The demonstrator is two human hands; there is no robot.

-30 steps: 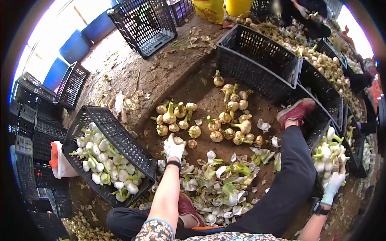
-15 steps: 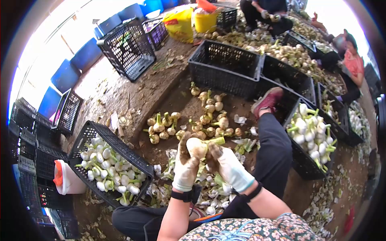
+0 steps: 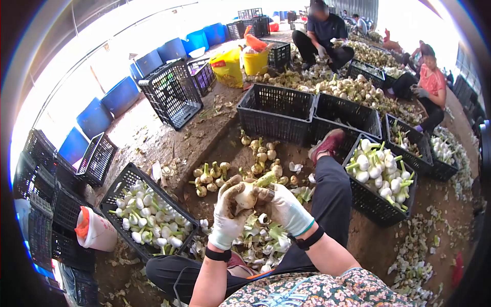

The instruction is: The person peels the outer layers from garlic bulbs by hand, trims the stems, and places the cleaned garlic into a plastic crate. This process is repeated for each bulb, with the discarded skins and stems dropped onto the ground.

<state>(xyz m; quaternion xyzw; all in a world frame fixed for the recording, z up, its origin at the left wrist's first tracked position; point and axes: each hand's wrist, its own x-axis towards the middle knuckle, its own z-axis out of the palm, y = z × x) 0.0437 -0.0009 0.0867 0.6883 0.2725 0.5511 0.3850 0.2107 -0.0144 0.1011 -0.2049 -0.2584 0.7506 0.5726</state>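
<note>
Both hands wear white gloves with dirt-darkened fingers. My left hand [image 3: 227,212] is curled round the side of a pale garlic bulb [image 3: 247,198] with a short green stem. The fingers of my right hand [image 3: 287,207] close on the bulb from the other side, beneath the stem, which points up and to the right. Unpeeled garlic bulbs [image 3: 260,152] with brownish skins lie on the ground just beyond my hands. Peeled skins [image 3: 263,238] are heaped below them, between my legs.
A tilted black crate [image 3: 115,197] of clean white garlic stands left; another filled crate [image 3: 376,207] is right of my outstretched leg. More black crates [image 3: 276,120] stand ahead. A white bucket [image 3: 99,233] is far left. Two people [image 3: 327,30] [image 3: 428,84] sit by a garlic heap [image 3: 353,94].
My view has tilted up, showing more of the people and background. Both hands stay on the garlic bulb; the left fingers now arch further over it, and its stem points more upward.
</note>
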